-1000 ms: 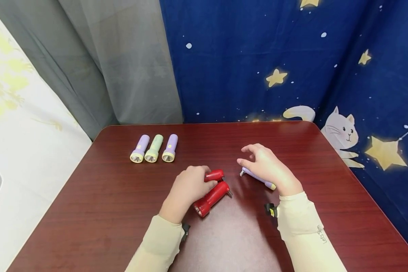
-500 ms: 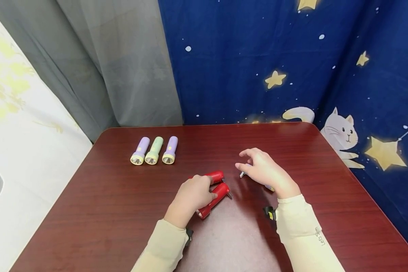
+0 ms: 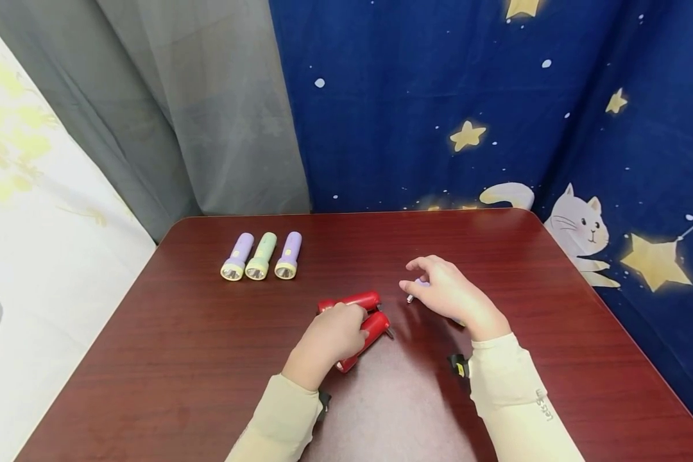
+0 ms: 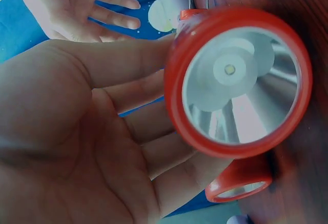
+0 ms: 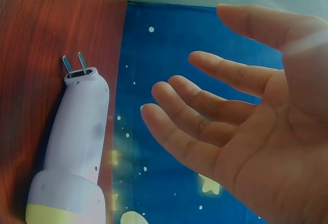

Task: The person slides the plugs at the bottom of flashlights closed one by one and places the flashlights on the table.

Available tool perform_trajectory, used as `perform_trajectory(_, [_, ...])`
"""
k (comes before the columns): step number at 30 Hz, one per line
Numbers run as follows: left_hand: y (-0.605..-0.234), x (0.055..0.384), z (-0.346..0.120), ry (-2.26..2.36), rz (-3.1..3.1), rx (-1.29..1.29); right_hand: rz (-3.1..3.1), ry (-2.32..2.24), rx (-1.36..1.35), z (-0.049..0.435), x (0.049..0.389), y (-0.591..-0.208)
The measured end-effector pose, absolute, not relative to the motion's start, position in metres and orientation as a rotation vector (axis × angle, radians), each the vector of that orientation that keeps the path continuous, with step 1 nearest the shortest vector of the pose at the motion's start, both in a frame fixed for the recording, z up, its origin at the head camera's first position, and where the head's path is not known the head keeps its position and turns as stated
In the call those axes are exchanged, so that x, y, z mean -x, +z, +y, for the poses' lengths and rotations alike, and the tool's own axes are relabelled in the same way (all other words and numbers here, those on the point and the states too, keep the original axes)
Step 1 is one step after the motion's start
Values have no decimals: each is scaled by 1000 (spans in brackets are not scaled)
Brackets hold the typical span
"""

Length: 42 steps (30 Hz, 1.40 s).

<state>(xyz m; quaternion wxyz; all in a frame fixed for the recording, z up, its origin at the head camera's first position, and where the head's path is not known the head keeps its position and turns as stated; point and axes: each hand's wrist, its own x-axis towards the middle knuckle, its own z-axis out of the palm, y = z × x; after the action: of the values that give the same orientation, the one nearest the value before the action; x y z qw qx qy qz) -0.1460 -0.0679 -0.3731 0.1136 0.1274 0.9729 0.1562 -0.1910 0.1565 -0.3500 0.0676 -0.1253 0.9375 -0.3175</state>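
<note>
Two red flashlights lie side by side in the middle of the table. My left hand (image 3: 330,337) is over the nearer red flashlight (image 3: 376,325), its thumb on one side and its fingers on the other, gripping the body. The left wrist view faces that flashlight's lens (image 4: 241,85); two metal prongs stick out at its far end. Just behind lies the farther red flashlight (image 3: 362,299). My right hand (image 3: 456,292) hovers with spread, relaxed fingers above a purple flashlight (image 5: 77,131), apart from it. That one has prongs out too and is mostly hidden in the head view.
Toward the back left, a purple flashlight (image 3: 238,256), a green flashlight (image 3: 262,255) and another purple flashlight (image 3: 289,255) lie in a row. Grey and blue curtains (image 3: 393,102) hang behind the dark red wooden table (image 3: 167,359).
My left hand has moved slightly right and nearer, from between the red flashlights onto the nearer one. My right hand has lowered a little over the purple flashlight, covering more of it.
</note>
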Motion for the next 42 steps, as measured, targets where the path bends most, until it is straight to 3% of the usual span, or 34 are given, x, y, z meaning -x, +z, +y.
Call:
perform_trajectory(10, [-377,153,-79,803,2700,-339,2807,-972,385,157,191,-345])
perform_trajectory(24, [-345,169,-93,1586,2399,-228,2888,-1016,524,147,189,-318])
perform_trajectory(42, [-303,184,-85,1812,2663,-340,2752,-1481,372,123,174,-287])
